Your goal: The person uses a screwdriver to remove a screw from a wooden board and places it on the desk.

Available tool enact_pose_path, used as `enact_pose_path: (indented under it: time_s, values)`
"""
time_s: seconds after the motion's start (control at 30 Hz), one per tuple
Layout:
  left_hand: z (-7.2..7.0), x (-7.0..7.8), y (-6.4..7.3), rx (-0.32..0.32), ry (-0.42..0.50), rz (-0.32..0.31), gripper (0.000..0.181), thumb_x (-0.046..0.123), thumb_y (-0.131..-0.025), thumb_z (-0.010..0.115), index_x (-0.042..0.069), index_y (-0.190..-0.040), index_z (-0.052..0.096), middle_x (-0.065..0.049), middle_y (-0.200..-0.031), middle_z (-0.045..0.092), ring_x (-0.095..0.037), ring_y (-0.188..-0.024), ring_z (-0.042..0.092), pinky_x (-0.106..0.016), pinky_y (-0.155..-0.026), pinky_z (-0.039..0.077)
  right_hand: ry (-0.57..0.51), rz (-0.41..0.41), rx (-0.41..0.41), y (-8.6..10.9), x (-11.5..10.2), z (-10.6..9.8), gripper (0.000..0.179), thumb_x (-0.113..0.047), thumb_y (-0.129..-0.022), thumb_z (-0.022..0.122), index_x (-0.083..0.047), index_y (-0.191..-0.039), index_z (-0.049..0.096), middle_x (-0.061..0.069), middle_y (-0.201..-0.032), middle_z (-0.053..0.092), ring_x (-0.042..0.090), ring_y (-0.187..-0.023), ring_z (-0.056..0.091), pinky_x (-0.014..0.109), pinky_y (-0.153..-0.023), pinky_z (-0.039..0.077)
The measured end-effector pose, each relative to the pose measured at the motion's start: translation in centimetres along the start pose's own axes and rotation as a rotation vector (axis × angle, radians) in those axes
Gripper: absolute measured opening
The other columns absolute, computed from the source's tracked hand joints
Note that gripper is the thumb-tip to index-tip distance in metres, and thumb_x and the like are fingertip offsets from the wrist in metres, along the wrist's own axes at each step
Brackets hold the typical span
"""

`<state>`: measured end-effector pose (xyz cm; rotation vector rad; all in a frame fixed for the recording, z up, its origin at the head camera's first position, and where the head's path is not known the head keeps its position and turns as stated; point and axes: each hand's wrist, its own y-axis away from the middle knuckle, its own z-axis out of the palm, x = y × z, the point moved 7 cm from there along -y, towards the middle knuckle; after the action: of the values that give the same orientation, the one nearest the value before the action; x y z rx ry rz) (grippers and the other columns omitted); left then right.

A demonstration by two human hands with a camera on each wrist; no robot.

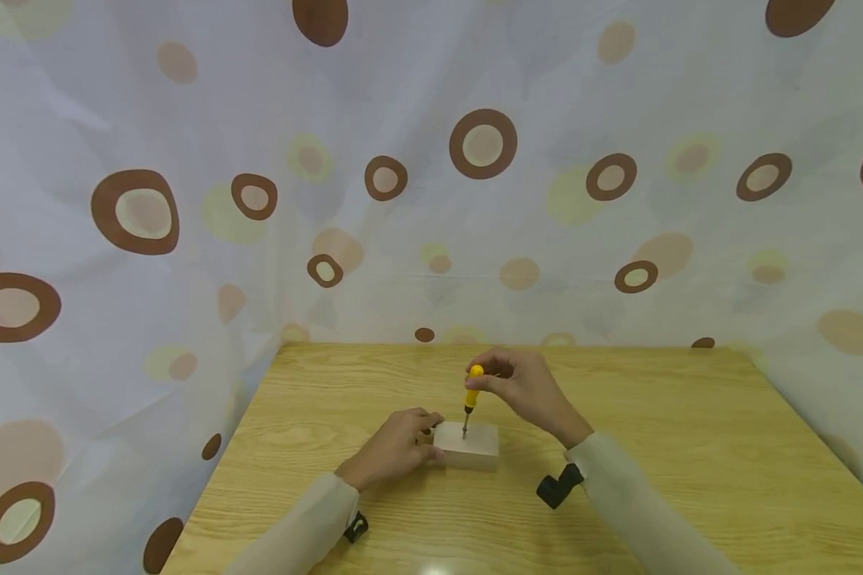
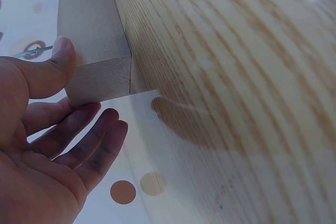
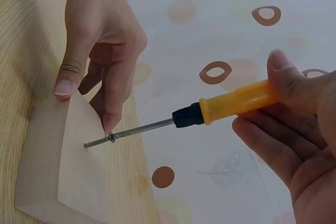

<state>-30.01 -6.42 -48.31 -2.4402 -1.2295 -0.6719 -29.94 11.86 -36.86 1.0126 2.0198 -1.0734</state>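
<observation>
A pale wooden block (image 1: 467,455) lies flat on the table. My left hand (image 1: 395,446) grips its left end, thumb on the near side and fingertips at the far edge. In the right wrist view a threaded screw (image 3: 97,142) stands up from the block's top, much of its thread showing. The tip of a yellow-handled screwdriver (image 3: 236,100) meets the screw's head. My right hand (image 1: 525,387) pinches the upper part of that handle between thumb and fingers, above the block. In the left wrist view the block (image 2: 94,30) shows its end grain beside the thumb.
The wood-grain table (image 1: 690,463) stretches out on both sides of the block. A white curtain (image 1: 417,231) with brown and beige spots hangs behind it and along the sides. Black wrist mounts (image 1: 559,485) sit at both sleeves.
</observation>
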Motion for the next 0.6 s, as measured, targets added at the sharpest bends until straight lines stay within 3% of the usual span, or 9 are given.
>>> enact_pose_path:
  time_s: [0.17,0.23,0.43,0.6]
  values:
    - [0.03,-0.04,-0.09,-0.006,-0.006,-0.005,0.054,0.029,-0.093,0.079,0.001,-0.137,0.064,-0.010,-0.129,0.067,-0.021,-0.109,0.067,-0.032,-0.088,0.057,-0.067,-0.042,-0.096,0.10,-0.45,0.16,0.014,-0.013,-0.096,0.074,-0.013,-0.109,0.078,0.004,-0.105,0.076,0.018,-0.096,0.074,0.033,-0.087,0.059]
    - [0.03,-0.10,-0.07,-0.009,-0.005,-0.009,0.055,0.030,-0.093,0.079,0.001,-0.137,0.064,-0.010,-0.129,0.067,-0.021,-0.109,0.067,-0.032,-0.088,0.057,-0.042,-0.040,-0.081,0.20,-0.37,0.21,0.017,-0.016,-0.097,0.073,-0.014,-0.113,0.078,0.005,-0.108,0.077,0.018,-0.098,0.074,0.032,-0.087,0.059]
    - [0.01,-0.06,-0.13,-0.013,-0.008,-0.007,0.055,0.031,-0.093,0.079,0.002,-0.137,0.064,-0.009,-0.130,0.067,-0.020,-0.110,0.067,-0.033,-0.090,0.057,0.121,-0.013,0.064,0.34,-0.10,-0.33,0.023,-0.021,-0.096,0.075,-0.015,-0.119,0.077,0.002,-0.108,0.076,0.013,-0.090,0.072,0.030,-0.077,0.060]
    - [-0.03,0.06,-0.18,-0.018,-0.006,0.003,0.055,0.031,-0.093,0.079,0.001,-0.137,0.064,-0.010,-0.130,0.067,-0.021,-0.111,0.067,-0.033,-0.090,0.057,0.117,-0.062,0.003,0.05,-0.73,-0.26,0.022,-0.010,-0.095,0.074,-0.016,-0.116,0.078,0.004,-0.112,0.075,0.014,-0.092,0.070,0.030,-0.080,0.060]
